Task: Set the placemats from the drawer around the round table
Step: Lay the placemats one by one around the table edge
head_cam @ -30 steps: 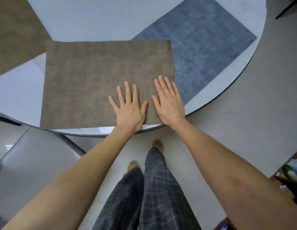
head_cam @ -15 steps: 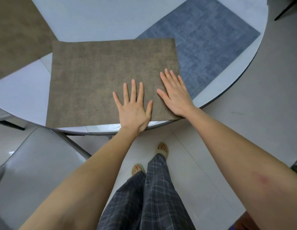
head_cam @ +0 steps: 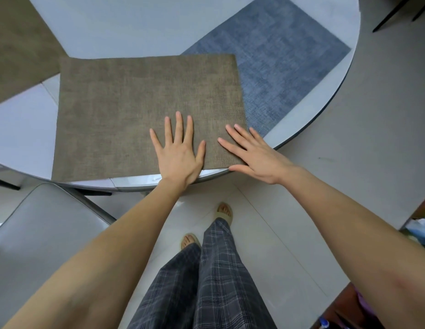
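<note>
A brown placemat lies flat on the round white table, its near edge along the table's rim. My left hand rests palm down on the mat's near right part, fingers spread. My right hand lies flat over the mat's near right corner, fingers apart and angled to the left. A blue placemat lies to the right, partly under the brown one. Another brown placemat shows at the far left.
A grey chair seat stands at the lower left beside the table. My legs and sandalled feet are on the tiled floor below the rim. Dark furniture legs show at the top right, clutter at the right edge.
The brown mat has slid a little to the right under both hands. My right hand has turned, its fingers now pointing left over the mat's corner.
</note>
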{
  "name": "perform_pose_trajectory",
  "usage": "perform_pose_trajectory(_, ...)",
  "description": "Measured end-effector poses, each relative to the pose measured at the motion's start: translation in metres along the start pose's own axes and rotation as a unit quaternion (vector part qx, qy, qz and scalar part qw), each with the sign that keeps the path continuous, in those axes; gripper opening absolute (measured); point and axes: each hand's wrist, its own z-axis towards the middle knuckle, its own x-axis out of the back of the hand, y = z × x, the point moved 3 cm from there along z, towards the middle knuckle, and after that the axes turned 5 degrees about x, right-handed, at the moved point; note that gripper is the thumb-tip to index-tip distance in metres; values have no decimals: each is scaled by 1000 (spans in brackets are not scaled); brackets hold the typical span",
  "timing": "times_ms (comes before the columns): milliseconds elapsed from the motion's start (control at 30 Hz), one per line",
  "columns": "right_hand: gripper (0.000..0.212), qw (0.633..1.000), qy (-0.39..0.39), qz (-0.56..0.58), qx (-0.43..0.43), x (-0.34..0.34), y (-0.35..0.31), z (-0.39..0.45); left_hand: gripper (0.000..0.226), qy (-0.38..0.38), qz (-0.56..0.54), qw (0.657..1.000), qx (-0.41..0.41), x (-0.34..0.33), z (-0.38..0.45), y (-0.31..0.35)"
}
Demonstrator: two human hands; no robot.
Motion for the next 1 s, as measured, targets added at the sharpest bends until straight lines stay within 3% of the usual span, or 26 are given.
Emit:
perform_pose_trajectory(500, 66, 994, 43, 96, -36, 7, 4, 1, 67, -11, 4, 1000, -16, 4, 12, -3)
perform_pose_trajectory(1000, 55, 990, 76, 105, -63, -1, -14, -7, 68, -19, 25, 999, -30, 8, 12, -5)
